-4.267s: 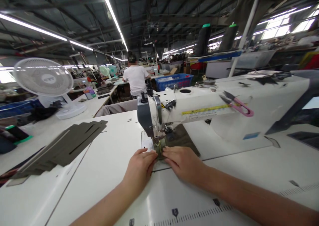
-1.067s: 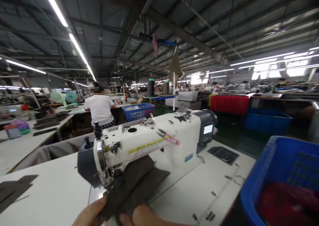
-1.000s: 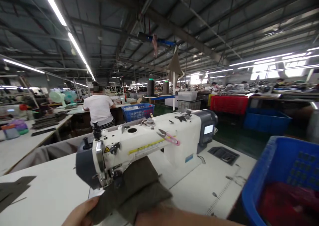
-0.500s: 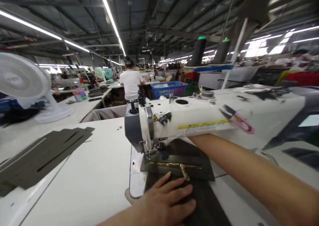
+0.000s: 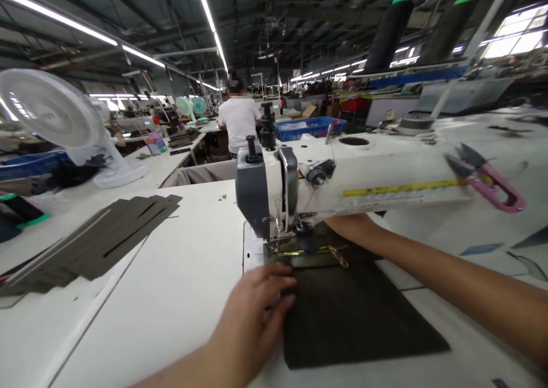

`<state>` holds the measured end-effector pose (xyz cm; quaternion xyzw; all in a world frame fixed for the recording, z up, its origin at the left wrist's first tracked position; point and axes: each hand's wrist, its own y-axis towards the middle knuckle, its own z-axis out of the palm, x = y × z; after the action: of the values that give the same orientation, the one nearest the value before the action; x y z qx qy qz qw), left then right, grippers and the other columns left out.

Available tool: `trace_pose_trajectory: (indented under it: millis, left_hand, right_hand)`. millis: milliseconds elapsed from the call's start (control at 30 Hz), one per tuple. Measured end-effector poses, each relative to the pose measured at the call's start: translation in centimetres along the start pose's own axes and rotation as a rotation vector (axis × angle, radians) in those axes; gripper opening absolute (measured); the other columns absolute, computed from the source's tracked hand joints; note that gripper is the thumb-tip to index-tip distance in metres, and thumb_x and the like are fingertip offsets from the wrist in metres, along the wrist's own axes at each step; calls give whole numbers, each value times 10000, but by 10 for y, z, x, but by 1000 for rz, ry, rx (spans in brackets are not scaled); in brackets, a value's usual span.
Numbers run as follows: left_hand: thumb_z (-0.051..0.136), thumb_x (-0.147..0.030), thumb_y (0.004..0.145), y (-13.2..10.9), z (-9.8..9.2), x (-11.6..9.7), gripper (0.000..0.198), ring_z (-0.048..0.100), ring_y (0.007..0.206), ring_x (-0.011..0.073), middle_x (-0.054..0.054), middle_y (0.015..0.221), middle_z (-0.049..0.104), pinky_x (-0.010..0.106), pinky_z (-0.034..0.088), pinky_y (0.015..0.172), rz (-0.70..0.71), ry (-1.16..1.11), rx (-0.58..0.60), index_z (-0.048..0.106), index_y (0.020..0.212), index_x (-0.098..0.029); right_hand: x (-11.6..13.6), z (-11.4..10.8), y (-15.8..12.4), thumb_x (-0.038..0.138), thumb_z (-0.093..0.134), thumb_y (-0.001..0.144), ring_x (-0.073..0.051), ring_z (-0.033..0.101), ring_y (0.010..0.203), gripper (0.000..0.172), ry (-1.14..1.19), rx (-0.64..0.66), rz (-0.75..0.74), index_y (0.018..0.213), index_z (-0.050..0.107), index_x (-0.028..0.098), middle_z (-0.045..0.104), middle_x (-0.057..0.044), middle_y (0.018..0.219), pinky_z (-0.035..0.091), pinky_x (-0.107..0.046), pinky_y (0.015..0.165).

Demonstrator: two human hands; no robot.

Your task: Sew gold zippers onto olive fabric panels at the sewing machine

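My left hand (image 5: 261,302) grips the left edge of a dark olive fabric panel (image 5: 355,314), its thumb and fingers curled in at the edge. A gold zipper (image 5: 295,253) with a gold pull (image 5: 339,257) runs across the panel's far part. The panel's far end lies at the needle and foot area of a white sewing machine (image 5: 385,174). My right forearm (image 5: 432,271) reaches in from the right under the machine arm. My right hand (image 5: 349,228) rests on or near the fabric behind the machine head, its fingers hidden.
Stacked dark panels (image 5: 115,234) lie on the white table at left, near a white fan (image 5: 51,111). Pink-handled thread snips (image 5: 492,182) lie against the machine arm. Thread cones (image 5: 391,31) stand behind. A person in a white shirt (image 5: 240,120) is ahead, beside a blue basket (image 5: 308,128).
My left hand has gone from lying flat on the fabric to gripping its left edge. The near part of the panel now lies spread out. The view has shifted, with the machine appearing farther right.
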<state>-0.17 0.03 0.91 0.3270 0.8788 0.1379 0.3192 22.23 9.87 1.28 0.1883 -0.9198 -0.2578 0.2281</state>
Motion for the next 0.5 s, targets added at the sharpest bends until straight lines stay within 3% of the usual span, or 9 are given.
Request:
trace_pose_trajectory:
  millis: [100, 167, 267, 500]
  left_hand:
    - [491, -187, 832, -2, -11, 24, 273, 563, 1061, 269, 117, 1119, 617, 497, 445, 919, -29, 239, -24, 570, 1092, -155]
    - [484, -162, 834, 1, -7, 36, 216, 579, 1041, 262, 107, 1067, 647, 519, 405, 953, 25, 270, -8, 611, 1009, -151]
    - [460, -141, 849, 6, 4, 44, 192, 619, 975, 237, 93, 986, 680, 493, 425, 943, 75, 264, -46, 651, 864, -158]
    - [439, -128, 860, 11, 8, 43, 221, 640, 931, 195, 78, 929, 696, 360, 503, 878, 149, 247, -96, 652, 815, -167]
  right_hand:
    - [17, -6, -32, 274, 453, 875, -173, 575, 687, 243, -21, 11, -46, 723, 607, 162, 614, -47, 722, 462, -310, 649]
    - [37, -2, -48, 218, 434, 873, -188, 584, 761, 211, 8, 55, -196, 798, 621, 159, 641, -70, 796, 466, -325, 707]
    - [61, 12, -56, 130, 453, 835, -231, 575, 935, 224, 17, 128, -312, 1001, 599, 94, 639, -135, 1004, 467, -368, 801]
    - [62, 28, -46, 90, 469, 803, -239, 574, 985, 218, 57, 206, -335, 972, 606, 81, 623, -144, 1059, 454, -375, 869]
